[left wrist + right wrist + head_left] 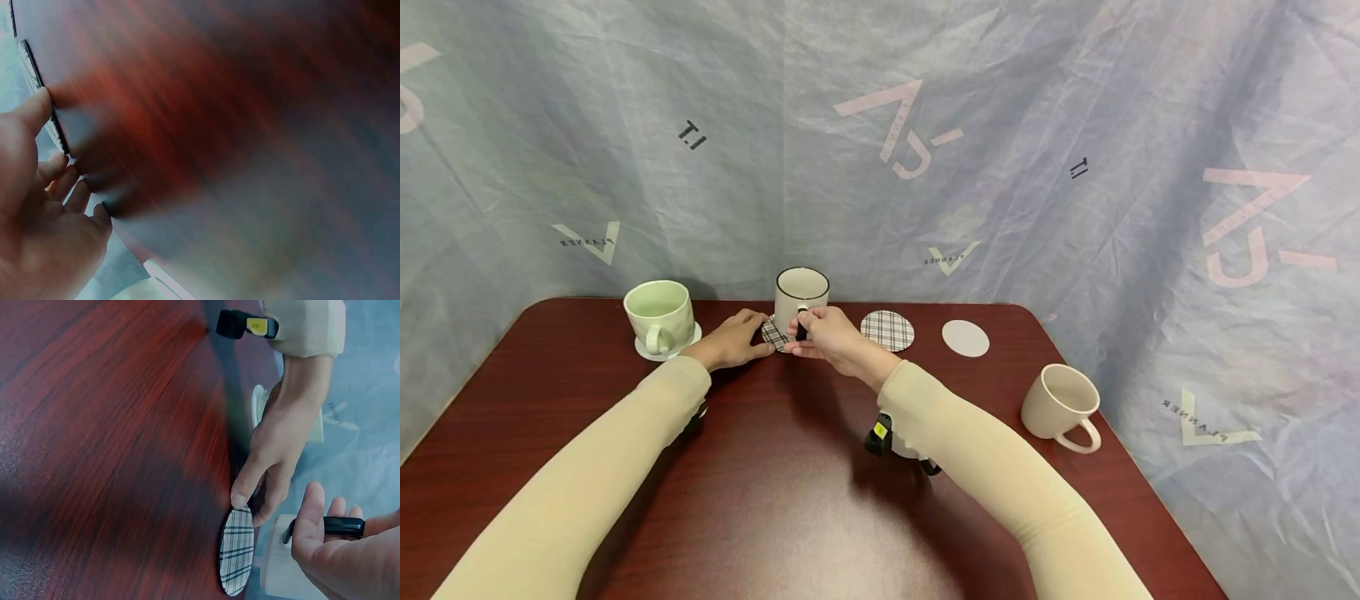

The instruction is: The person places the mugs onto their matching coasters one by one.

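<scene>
My right hand grips the black handle of a white mug with a black rim. In the right wrist view, a gap shows between the mug's base and the round plaid coaster under it. My left hand holds the coaster's left edge, thumb on the near side and fingers on the far side. From the left wrist, the coaster is seen edge-on at the thumb and fingertips. Left of this hand, a green mug stands on a white coaster.
Right of the hands lie a second plaid coaster and a plain white coaster. A beige mug stands near the table's right edge. A white object is partly hidden under the right sleeve. A cloth backdrop hangs behind the table.
</scene>
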The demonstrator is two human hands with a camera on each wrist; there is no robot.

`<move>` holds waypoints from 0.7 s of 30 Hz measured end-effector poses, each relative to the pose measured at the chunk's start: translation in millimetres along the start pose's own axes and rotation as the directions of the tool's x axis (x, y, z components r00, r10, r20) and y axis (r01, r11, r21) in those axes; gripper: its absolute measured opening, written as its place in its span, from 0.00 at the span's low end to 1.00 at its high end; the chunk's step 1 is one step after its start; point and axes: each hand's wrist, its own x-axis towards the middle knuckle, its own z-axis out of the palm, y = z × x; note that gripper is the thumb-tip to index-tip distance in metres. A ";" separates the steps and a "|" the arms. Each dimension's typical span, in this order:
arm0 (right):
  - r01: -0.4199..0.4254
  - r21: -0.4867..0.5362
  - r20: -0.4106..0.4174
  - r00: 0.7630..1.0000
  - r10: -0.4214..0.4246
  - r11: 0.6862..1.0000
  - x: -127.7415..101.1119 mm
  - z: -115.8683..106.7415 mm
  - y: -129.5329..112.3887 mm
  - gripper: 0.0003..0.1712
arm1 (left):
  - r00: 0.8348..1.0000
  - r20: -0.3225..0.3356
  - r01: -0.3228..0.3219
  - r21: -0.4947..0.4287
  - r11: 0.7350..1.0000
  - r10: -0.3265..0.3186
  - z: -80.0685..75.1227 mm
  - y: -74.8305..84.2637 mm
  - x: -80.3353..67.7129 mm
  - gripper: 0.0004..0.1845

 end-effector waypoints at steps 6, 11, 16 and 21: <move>-0.007 -0.014 0.000 1.000 0.007 1.000 10.4 0.6 3.0 0.16 | 1.000 0.017 0.010 0.000 1.000 -0.010 2.7 -4.7 3.2 0.40; -0.009 -0.026 0.005 1.000 0.009 1.000 16.0 1.7 4.1 0.17 | 1.000 0.017 0.007 0.003 1.000 -0.007 3.5 -8.9 5.8 0.41; -0.020 -0.029 0.000 1.000 0.020 0.999 20.9 2.1 7.2 0.18 | 1.000 0.026 0.007 0.001 1.000 -0.007 4.5 -11.0 7.5 0.42; -0.032 -0.020 -0.016 0.999 0.031 0.999 26.8 1.6 13.0 0.20 | 1.000 0.026 0.009 0.002 1.000 -0.010 5.8 -11.4 6.8 0.41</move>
